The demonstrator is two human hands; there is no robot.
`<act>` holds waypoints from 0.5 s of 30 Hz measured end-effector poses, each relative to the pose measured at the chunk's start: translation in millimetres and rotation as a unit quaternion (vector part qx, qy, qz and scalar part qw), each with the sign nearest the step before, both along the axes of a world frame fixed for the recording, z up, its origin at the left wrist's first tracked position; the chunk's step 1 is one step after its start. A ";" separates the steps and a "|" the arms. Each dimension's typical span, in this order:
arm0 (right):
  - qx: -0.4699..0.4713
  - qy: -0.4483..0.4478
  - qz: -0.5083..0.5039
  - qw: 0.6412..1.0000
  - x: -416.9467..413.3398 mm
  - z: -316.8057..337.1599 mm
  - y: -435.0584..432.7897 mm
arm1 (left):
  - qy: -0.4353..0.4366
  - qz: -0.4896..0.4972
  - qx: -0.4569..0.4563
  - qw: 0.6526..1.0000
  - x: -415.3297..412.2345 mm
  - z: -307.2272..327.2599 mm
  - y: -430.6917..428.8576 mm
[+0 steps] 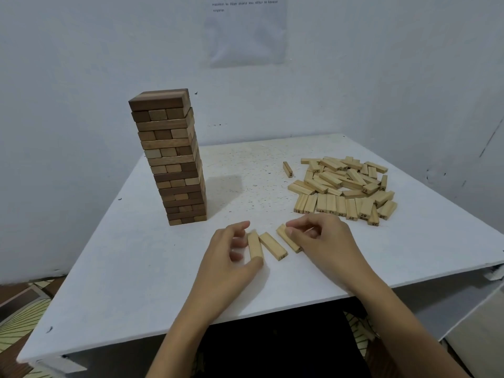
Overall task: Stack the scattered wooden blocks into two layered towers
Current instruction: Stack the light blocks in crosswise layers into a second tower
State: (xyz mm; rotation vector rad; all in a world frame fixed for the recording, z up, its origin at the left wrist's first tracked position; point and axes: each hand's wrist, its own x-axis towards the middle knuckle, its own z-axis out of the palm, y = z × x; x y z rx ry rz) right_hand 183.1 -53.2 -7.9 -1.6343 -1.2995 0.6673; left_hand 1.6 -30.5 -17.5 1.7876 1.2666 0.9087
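A tall tower of brown wooden blocks (174, 159) stands at the table's left. Pale numbered blocks lie in a loose pile (346, 186) at the right. Near the front edge three pale blocks lie flat side by side: a left block (255, 245), a middle block (272, 246) and a right block (286, 237). My left hand (231, 255) touches the left block, thumb at its near end and fingers along its side. My right hand (321, 238) pinches the right block with curled fingers. The middle block lies free between them.
The white table (136, 268) stands against a pale wall, with a printed sheet (245, 31) taped above. One stray pale block (287, 169) lies just left of the pile. A patterned mat (19, 323) shows on the floor at the left.
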 end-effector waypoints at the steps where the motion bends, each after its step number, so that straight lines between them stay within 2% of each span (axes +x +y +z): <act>1: -0.007 -0.026 0.005 1.000 1.3 1.2 -1.4 | 0.008 -0.015 -0.009 1.000 -3.1 0.5 -0.6; 3: -0.008 -0.048 0.024 0.999 6.0 1.7 -4.1 | 0.008 -0.029 -0.005 1.000 -7.4 -0.4 -3.7; 6: -0.005 0.034 0.093 0.995 11.5 -0.1 -10.0 | -0.024 -0.002 0.053 0.998 -7.6 -4.1 -9.7; 7: -0.002 0.034 0.115 0.993 11.6 -1.5 -12.9 | -0.026 0.008 0.078 0.997 -5.9 -5.1 -11.6; 11: 0.053 -0.053 0.143 0.987 8.9 -7.5 -20.4 | -0.026 0.032 0.141 0.989 0.4 -6.8 -14.2; 15: 0.078 -0.074 0.147 0.983 8.9 -8.9 -22.7 | -0.030 0.025 0.176 0.984 3.4 -10.4 -13.8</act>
